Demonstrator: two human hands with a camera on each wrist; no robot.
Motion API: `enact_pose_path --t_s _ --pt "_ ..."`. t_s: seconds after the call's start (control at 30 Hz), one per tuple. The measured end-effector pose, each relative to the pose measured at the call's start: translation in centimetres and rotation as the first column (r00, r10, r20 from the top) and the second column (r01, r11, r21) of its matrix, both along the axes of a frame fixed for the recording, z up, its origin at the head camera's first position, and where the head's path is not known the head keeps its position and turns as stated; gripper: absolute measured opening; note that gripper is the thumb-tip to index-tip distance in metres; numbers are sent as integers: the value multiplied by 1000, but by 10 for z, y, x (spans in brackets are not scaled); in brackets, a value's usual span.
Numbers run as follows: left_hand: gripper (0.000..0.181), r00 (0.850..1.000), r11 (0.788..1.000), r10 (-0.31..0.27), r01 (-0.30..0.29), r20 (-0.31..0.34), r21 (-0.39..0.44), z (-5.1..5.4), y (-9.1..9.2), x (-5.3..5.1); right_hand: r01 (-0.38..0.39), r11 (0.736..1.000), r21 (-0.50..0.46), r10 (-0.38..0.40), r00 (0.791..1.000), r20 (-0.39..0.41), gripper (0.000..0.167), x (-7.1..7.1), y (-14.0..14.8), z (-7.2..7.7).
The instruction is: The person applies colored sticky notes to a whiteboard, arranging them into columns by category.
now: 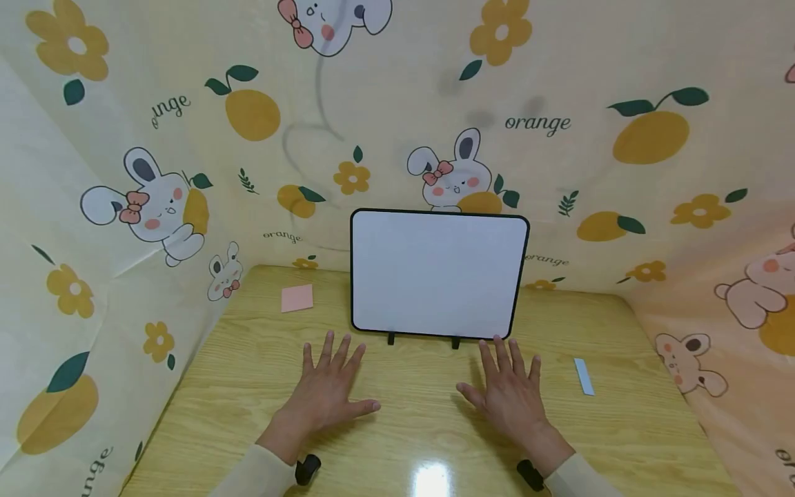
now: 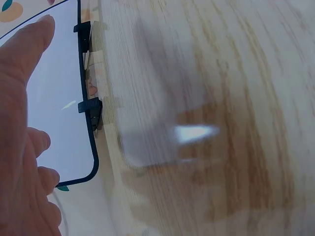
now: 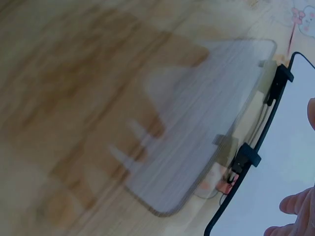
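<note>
White board [image 1: 439, 273] just beyond the spread left grip [image 1: 326, 388] and right grip [image 1: 511, 395]

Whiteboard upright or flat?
Upright: the whiteboard stands on two black feet on the table, white face showing.

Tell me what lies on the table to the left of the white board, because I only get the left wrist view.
Observer: A pink square lies there, apart from the white board.
Operator: Got it. Anything on the far side of the right hand?
Observer: Yes, a pale blue strip lies on the table, to the right of the right hand.
Operator: Is that hand holding anything?
Observer: No. The head view shows its fingers spread, with nothing in their grip.
</note>
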State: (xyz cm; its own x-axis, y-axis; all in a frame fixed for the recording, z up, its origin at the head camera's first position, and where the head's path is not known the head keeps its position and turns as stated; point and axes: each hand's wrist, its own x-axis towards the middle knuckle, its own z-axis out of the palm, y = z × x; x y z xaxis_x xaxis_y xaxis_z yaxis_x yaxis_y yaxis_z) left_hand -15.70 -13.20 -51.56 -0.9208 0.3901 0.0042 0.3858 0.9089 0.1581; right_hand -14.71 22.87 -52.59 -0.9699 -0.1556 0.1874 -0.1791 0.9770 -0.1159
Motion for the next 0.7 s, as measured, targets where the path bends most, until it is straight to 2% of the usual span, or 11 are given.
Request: enact_pose_path --t_s 0.2,0.33,0.47,0.57,0.7 --pt "106 1000 1000 1 -1 -7 -2 0 -1 0 -5 1000 11 5 1000 -10 92 -2 -1 -1" --pt "104 1000 1000 0 1 -10 27 -1 -2 -2 -12 1000 5 12 1000 -29 91 -2 -3 -1" --pt "100 1000 998 6 -5 -16 56 -1 -10 -6 -44 998 -40 41 995 -87 85 -4 -12 -1" --pt "95 999 997 19 -16 -29 78 3 -18 -10 -97 992 -76 83 983 -167 78 -8 -24 -2" --pt "89 998 994 41 -35 -55 106 10 -30 -19 -187 977 -105 155 953 -262 74 -15 -47 -2"
